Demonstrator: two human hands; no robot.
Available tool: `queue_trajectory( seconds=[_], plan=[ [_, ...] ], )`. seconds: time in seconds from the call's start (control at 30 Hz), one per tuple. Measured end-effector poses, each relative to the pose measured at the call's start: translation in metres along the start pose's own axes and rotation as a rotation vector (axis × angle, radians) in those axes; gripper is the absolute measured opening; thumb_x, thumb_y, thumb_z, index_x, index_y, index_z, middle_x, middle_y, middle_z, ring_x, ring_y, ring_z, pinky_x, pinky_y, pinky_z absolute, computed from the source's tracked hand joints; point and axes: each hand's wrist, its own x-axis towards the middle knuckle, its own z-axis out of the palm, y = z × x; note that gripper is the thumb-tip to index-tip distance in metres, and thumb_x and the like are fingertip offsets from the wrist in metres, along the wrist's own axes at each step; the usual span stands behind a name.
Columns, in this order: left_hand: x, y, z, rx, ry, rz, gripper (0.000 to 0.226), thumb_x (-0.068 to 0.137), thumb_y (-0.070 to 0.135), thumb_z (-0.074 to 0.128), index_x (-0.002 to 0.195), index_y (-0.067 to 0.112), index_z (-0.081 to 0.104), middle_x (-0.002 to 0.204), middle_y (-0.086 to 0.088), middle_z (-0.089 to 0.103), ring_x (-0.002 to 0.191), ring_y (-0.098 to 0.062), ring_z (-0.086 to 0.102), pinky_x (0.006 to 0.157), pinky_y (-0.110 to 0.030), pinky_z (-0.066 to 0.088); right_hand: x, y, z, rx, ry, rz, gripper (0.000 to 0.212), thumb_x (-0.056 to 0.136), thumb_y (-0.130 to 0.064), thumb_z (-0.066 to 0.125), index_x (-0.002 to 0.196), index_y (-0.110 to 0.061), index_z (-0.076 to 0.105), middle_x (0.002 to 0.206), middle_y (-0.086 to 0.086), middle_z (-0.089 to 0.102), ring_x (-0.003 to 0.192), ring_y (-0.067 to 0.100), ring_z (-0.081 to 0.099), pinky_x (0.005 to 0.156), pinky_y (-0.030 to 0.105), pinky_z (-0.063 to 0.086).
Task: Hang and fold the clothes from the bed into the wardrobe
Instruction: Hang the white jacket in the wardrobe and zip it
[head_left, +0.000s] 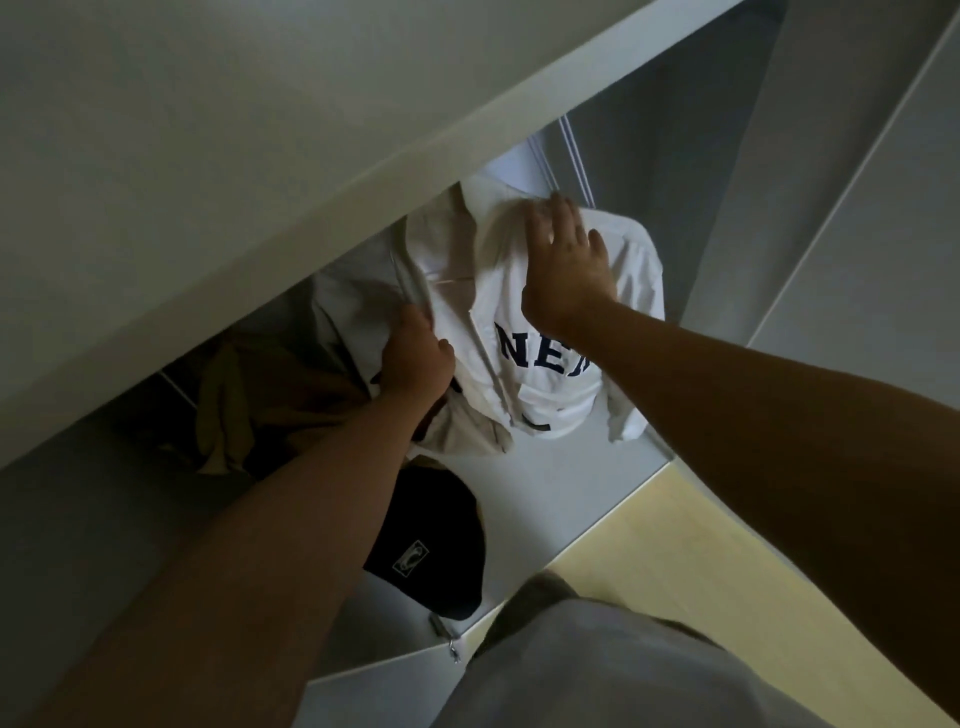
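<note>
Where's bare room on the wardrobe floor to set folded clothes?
Bare wardrobe floor lies right of the black cap, below the white hoodie, up to the front edge. Left side is crowded: an olive garment hangs beside the hoodie.

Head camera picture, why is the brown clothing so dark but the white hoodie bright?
In the head view, the white zip-up hoodie with navy letters catches light; the olive-brown garment sits in shadow; the black fabric cap looks dim too.

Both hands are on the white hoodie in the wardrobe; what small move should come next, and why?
Probably the left hand should release the front edge it grips: the white zip-up hoodie with navy letters seems to hang already inside the grey wardrobe beside a tan garment, and the right hand lies flat on its shoulder.
</note>
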Motion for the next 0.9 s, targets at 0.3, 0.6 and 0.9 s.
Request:
queue_trajectory(
  seconds=[0.3,0.6,0.9],
  plan=[
    [0.025,-0.032,0.098,-0.539,0.164,-0.119,0.023,0.086,0.013,0.064,0.105,0.010,0.049,0.082,0.011,0.057,0.074,-0.007,0.060,0.065,-0.020,0.052,-0.005,0.042,0.090,-0.093,0.233,-0.118,0.060,0.076,-0.012,0.059,0.134,-0.012,0.047,0.145,0.018,0.036,0.131,0.036,0.039,0.104,0.046,0.035],
    [0.046,-0.156,0.311,-0.613,0.223,0.060,0.015,0.084,0.027,0.062,0.094,0.016,0.057,0.093,0.003,0.062,0.083,-0.009,0.057,0.069,-0.007,0.039,-0.001,0.073,0.324,-0.066,0.395,-0.253,0.027,0.078,-0.014,0.062,0.103,-0.010,0.070,0.116,0.014,0.063,0.102,0.035,0.060,0.092,0.043,0.040],
    [0.045,-0.245,0.458,-0.719,-0.106,-0.466,0.032,0.095,0.033,0.061,0.111,0.005,0.061,0.112,-0.015,0.067,0.103,-0.032,0.065,0.088,-0.037,0.050,-0.028,0.117,0.499,0.123,-0.286,0.168,0.028,0.090,-0.021,0.052,0.114,-0.016,0.065,0.116,0.006,0.064,0.101,0.027,0.063,0.081,0.033,0.053]
  ],
)
